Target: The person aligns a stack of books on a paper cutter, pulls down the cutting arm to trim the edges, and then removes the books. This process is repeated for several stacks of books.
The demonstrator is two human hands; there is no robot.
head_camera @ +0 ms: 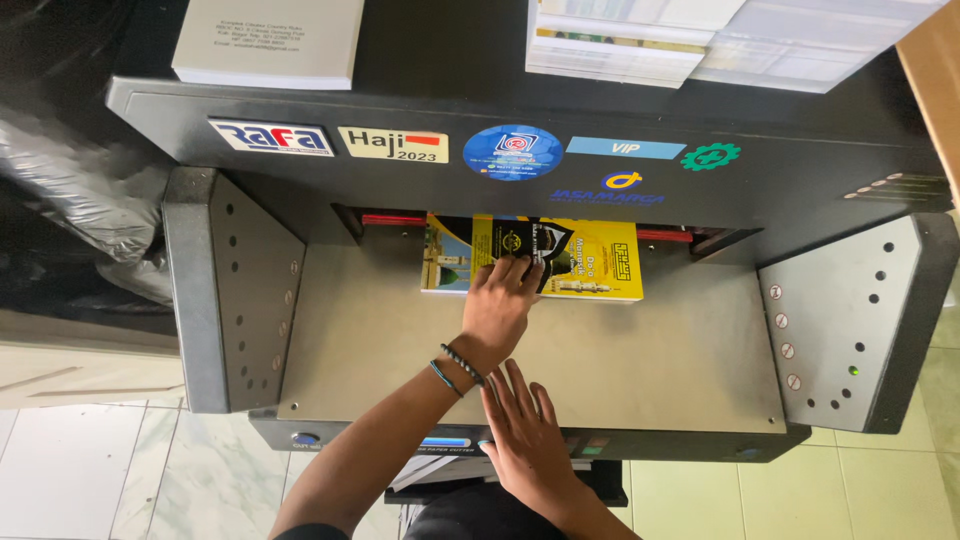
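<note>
Nearest of all, the right hand (pixel 528 440) lies palm down on the front edge of the paper cutter (pixel 520 345), its fingers (pixel 518 392) spread flat and gripping nothing, just over the control strip with its small blue display (pixel 446 441). Crossing ahead of it, the left hand (pixel 497 300), with two bead bracelets (pixel 455 368) at the wrist, reaches deep across the grey metal surface (pixel 640 350) and presses down on a stack of yellow and black booklets (pixel 590 265); its fingers are stretched out on the cover, pushing rather than clutching. That stack sits at the back of the cutter's bed, its far edge tucked under the black clamp housing (pixel 520 150) between two red strips (pixel 392 219). Grey perforated side panels (pixel 250 300) wall the bed in left and right. On top of the machine rest a white paper block (pixel 270 40) and piles of printed sheets (pixel 700 40), well apart from the hands.
</note>
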